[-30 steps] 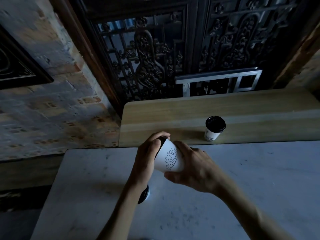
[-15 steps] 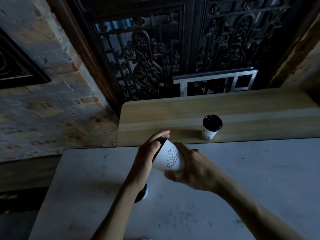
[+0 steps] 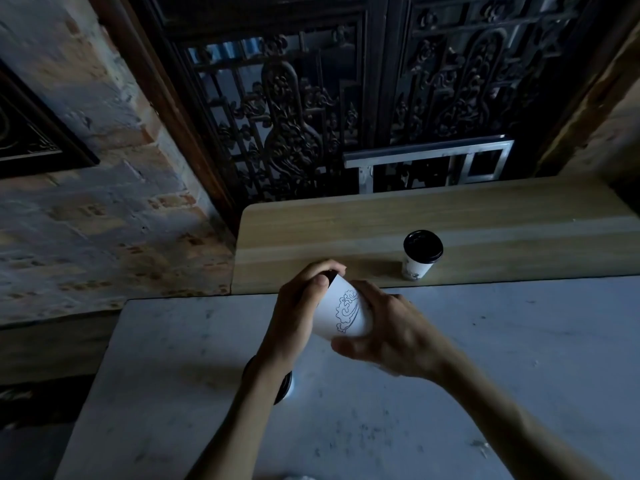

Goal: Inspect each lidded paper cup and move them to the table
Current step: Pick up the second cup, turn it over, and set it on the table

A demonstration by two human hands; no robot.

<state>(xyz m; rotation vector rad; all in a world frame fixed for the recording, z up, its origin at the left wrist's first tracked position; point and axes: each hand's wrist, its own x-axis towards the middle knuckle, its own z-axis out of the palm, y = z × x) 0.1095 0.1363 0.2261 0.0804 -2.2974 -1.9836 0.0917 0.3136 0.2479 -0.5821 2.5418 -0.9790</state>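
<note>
Head view: both hands grip a tilted white paper cup point(image 3: 346, 315) above the grey table point(image 3: 485, 341), left hand point(image 3: 299, 306) curled over its lid end, right hand point(image 3: 388, 336) cupping its base. Another lidded cup point(image 3: 420, 254) stands upright on the wooden ledge point(image 3: 346, 230).

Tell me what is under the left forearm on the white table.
A lidded paper cup stands on the white table beneath the left forearm. Only part of its dark lid and a sliver of white wall show; the rest is covered.
</note>
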